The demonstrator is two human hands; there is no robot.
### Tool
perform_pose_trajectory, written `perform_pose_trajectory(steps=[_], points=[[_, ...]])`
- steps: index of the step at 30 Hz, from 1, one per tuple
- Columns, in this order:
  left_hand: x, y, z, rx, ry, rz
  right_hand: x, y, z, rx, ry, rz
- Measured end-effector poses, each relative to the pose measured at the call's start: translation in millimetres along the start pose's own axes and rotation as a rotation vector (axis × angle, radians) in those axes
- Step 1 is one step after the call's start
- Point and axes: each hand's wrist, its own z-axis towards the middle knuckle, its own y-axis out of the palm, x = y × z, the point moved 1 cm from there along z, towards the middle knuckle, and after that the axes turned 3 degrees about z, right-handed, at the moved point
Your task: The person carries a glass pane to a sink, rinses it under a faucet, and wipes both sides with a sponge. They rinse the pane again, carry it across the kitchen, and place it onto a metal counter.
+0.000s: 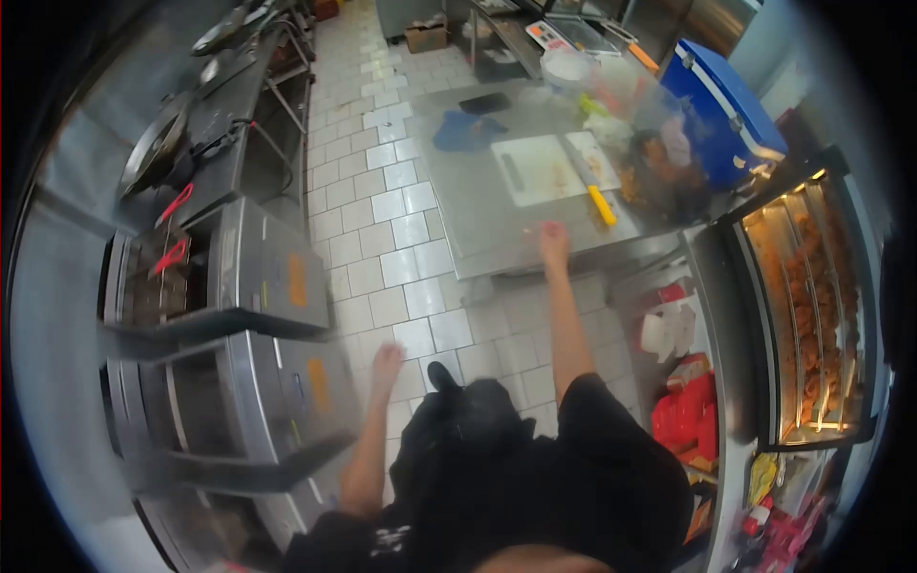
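My right hand is raised over the near edge of a steel table, its fingers curled together; whether it holds something small cannot be made out. Beyond it lies a white cutting board, and a knife with a yellow handle rests on the board's right side. My left hand hangs low over the tiled floor, blurred, near the steel fryers and touching nothing that I can see. Its fingers are too smeared to read.
A blue cooler stands at the right behind plastic bags of food. The lit food cabinet is at far right, above shelves with red boxes. Along the left runs a counter with a wok. Tiled floor lies between.
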Motion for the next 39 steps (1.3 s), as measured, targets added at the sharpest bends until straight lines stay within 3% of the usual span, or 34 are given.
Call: perform_pose_trajectory(steps=[2, 3, 4, 7, 8, 11, 14, 16, 20, 23, 25, 29, 31, 32, 34, 39], points=[[109.1, 38.6, 80.3, -0.091, 0.381, 0.108, 14.6, -2.3, 1.2, 0.176, 0.284, 0.224], [150.5, 55.9, 126.1, -0.175, 0.426, 0.185, 3.7, -12.8, -13.9, 0.208, 0.424, 0.348], [203.9, 75.3, 157.8, -0.181, 0.580, 0.231, -5.6, -15.0, -23.5, 0.149, 0.473, 0.299], [323.4, 138.5, 248.5, -0.338, 0.758, 0.310, -31.6, -8.7, -54.5, -0.060, 0.676, 0.331], [352.1, 159.4, 279.9, -0.423, 0.814, 0.322, -32.9, 3.1, -67.4, -0.048, 0.651, 0.306], [405.7, 213.6, 357.8, -0.500, 0.850, 0.507, -14.2, 50.9, -93.3, 0.027, 0.570, 0.202], [410.5, 258.8, 427.0, -0.533, 0.827, 0.656, -37.0, 94.4, -107.7, 0.245, 0.674, 0.333], [414.7, 289.6, 467.8, -0.482, 1.093, 0.806, -46.6, 112.0, -104.9, 0.470, 0.659, 0.151], [427.3, 317.1, 487.4, -0.543, 0.939, 0.987, -66.8, 132.1, -97.4, 0.576, 0.667, -0.265], [429.0, 344.4, 503.2, -0.616, 0.869, 1.083, -63.7, 143.7, -85.9, 0.674, 0.723, -0.300], [432.9, 349.5, 509.8, -0.614, 0.723, 1.092, -57.6, 150.5, -76.7, 0.727, 0.768, -0.360], [457.5, 340.0, 504.4, -0.731, 0.804, 1.193, -56.6, 147.2, -70.9, 0.796, 0.876, -0.382], [475.6, 321.2, 484.4, -1.040, 0.320, 0.727, -61.4, 147.1, -64.4, 0.818, 0.923, -0.345], [490.2, 307.9, 468.5, -1.053, 0.321, 0.736, -63.9, 144.9, -63.9, 0.829, 0.933, -0.337], [513.4, 285.2, 437.5, -1.316, -0.080, 0.398, -62.8, 140.6, -62.5, 0.859, 0.950, -0.331], [517.3, 267.0, 427.5, -1.382, 0.128, 0.421, -56.4, 135.8, -59.6, 0.891, 0.976, -0.349]])
